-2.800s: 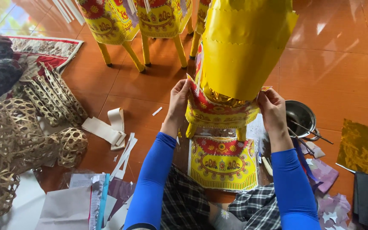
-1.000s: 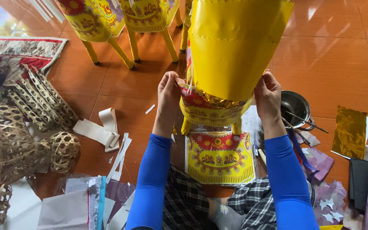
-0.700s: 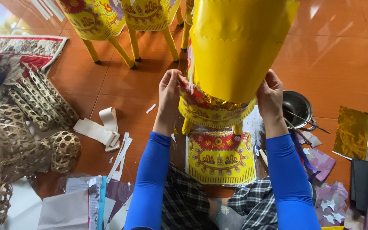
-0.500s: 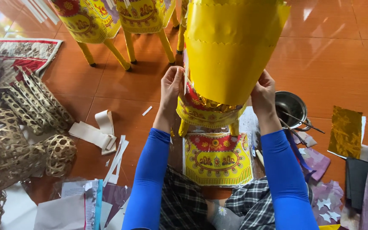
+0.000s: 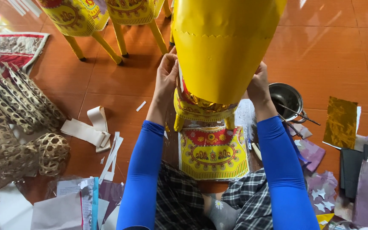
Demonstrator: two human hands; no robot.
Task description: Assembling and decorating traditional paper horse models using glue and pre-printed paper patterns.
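Left hand (image 5: pixel 167 76) is closed on the left flank of the yellow paper figure (image 5: pixel 222 47), fingers curled round its edge where the plain yellow wrap meets the red-and-gold patterned band. Right hand (image 5: pixel 258 85) grips the opposite flank at the same height, palm pressed to the paper. Both forearms wear blue sleeves.

The figure stands upright on short yellow legs on the orange tiled floor (image 5: pixel 341 42), between the hands and directly in front of the person's knees. Its upper part runs out of frame.

Positions relative to the figure:
- Just below it, flat on the floor: a yellow patterned paper sheet (image 5: pixel 213 153), touching the checked trouser legs.
- Right of it, near the right hand: a small metal bowl (image 5: pixel 285 97) with thin tools laid across the rim.
- Further right: a gold foil sheet (image 5: pixel 340 121), then purple and dark paper scraps (image 5: pixel 363 170).
- Left of it: folded white paper strips (image 5: pixel 88 130); beyond these, woven bamboo frames (image 5: pixel 18 127).
- Behind it, upper left: more yellow paper figures (image 5: pixel 90 17) on legs.
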